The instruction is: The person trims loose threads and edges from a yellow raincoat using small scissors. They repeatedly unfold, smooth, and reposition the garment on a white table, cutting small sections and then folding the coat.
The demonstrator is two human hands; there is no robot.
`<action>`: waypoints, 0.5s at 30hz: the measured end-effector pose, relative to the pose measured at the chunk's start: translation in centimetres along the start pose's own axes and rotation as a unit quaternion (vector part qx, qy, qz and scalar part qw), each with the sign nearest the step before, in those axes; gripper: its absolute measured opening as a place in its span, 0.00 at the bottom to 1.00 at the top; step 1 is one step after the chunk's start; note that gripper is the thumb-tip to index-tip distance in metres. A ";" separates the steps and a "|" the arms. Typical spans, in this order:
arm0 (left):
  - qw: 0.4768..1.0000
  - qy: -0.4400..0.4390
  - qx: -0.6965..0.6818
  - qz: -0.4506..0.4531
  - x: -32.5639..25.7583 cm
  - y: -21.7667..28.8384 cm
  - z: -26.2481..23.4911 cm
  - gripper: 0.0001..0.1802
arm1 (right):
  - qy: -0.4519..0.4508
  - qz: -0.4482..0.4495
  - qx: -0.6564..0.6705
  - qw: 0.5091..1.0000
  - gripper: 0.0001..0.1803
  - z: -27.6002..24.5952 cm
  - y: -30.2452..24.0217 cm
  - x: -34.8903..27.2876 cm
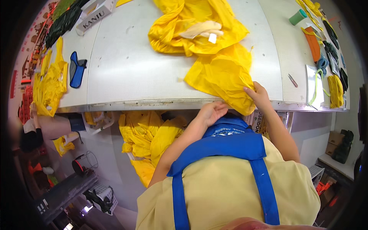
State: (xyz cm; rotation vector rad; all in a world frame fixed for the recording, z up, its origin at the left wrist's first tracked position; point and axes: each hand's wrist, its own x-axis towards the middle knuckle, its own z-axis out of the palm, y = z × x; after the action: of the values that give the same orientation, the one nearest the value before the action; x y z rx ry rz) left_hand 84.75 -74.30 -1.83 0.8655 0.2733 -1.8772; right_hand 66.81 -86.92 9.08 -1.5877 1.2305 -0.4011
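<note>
A yellow garment of thin, crinkled cloth is spread on the white table, one end hanging over the front edge. A cream cloth patch and a small white tag show on its far part. My right hand pinches the garment's near right corner, thumb on top, with its other fingers underneath and partly hidden. At the table's front edge, my left hand is held palm inward beside the hanging cloth, fingers stretched out. It grips nothing that I can see; whether it touches the cloth is unclear.
Small snips and a green thread spool lie to the right, near folded yellow cloth. On the left are a blue mesh piece, a white box and another person's hand by yellow cloth. More yellow garments hang below.
</note>
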 end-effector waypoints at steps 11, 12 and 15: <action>0.914 -0.300 -0.144 0.230 -4.8 5.8 17.3 0.24 | -0.095 -0.263 0.103 0.955 0.22 -4.9 -3.8 3.5; 0.915 -0.292 -0.105 0.259 -4.3 6.0 18.1 0.24 | -0.123 -0.208 0.241 0.940 0.20 -4.5 -4.3 3.5; 0.890 -0.185 0.154 0.387 -2.3 6.1 18.3 0.24 | -0.116 -0.187 0.293 0.930 0.16 -5.0 -4.3 5.4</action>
State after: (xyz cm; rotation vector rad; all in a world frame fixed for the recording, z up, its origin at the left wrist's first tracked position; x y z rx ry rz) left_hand 82.50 -85.35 13.97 0.6570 -0.5557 -1.2861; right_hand 67.46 -94.40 13.09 -1.2866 0.5427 -0.7250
